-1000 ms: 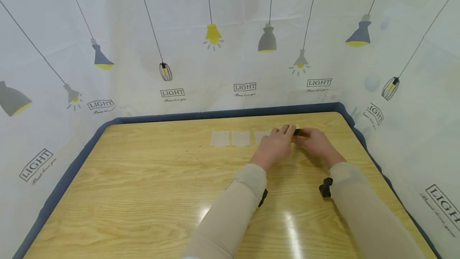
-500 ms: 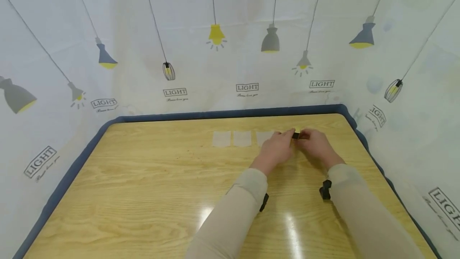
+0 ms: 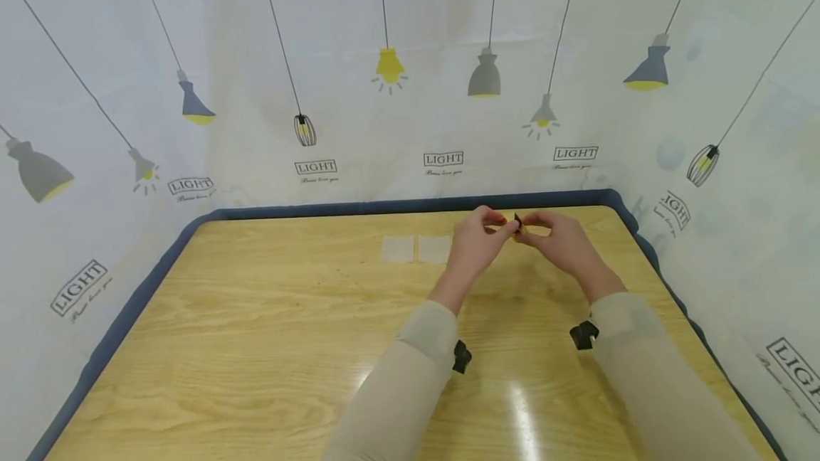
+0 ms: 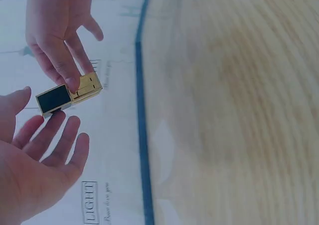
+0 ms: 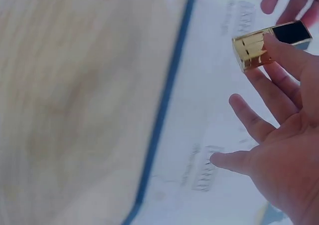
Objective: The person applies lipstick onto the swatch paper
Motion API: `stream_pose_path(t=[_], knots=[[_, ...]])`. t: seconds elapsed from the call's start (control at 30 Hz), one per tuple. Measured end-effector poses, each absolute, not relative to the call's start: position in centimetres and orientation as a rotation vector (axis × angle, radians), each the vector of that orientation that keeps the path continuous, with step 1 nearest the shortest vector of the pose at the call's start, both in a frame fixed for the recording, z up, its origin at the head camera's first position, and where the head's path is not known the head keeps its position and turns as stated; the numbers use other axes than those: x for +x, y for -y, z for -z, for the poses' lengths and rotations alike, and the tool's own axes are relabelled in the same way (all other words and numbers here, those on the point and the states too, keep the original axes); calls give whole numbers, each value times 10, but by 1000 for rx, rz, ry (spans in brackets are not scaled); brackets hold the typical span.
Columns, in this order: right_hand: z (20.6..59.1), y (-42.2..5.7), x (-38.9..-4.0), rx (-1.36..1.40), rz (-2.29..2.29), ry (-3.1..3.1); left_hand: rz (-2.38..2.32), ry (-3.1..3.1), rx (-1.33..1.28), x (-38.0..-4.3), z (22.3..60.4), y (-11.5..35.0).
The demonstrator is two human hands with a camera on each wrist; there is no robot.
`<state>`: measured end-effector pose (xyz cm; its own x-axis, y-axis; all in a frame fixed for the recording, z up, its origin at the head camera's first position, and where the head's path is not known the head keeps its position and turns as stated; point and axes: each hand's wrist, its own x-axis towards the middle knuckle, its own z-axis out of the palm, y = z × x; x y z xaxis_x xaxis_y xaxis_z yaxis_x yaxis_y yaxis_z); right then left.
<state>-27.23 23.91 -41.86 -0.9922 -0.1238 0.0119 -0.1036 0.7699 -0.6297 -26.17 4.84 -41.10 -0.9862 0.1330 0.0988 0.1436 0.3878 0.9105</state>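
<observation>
"Above the far right of the desk [image 3: 243, 333], what's being handled?"

"A small gold case [image 5: 253, 50] with a black panel [image 5: 292, 32] at its left end. The right hand [image 3: 564, 242] pinches the gold end, thumb on one face, fingertips beneath."

"And the left hand [image 3: 472, 242]?"

"At the black end, fingers loosely bent, not gripping. The left wrist view shows its thumb apart from the case; a fingertip seems to touch the underside, but I can't tell how firmly."

"So how to handle it well?"

"I judge the right hand bears the weight, so pinch squarely across the flat faces. They're shiny and probably slippery. For the left to share the load, its thumb and fingertip should meet opposite sides before the right eases. Holding the panel by its gold rim would spare it smears."

"Anything nearby to mind?"

"Two pale squares [image 3: 434, 249], side by side to the left of the hands. I'd turn the case low, so a slip means a short drop. Farther off, blue edging [image 3: 359, 208] runs along the desk's far side."
</observation>
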Motion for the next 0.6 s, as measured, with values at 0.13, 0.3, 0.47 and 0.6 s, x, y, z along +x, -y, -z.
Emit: stream_pose_path(t=[0.13, 0.3, 0.47, 0.6], knots=[[399, -221, -258, -226, 1082, -2946, 1883, 2447, -148, -257, 401, -29], [377, -200, -242, -307, 1169, -2948, 2110, 2294, -121, -252, 392, -6], [366, -182, -228, -391, 1250, -2922, 2354, 2151, -183, -241, 386, 16], [368, -168, -216, -450, 1324, -2887, 2389, 2189, -218, -225, 386, 35]])
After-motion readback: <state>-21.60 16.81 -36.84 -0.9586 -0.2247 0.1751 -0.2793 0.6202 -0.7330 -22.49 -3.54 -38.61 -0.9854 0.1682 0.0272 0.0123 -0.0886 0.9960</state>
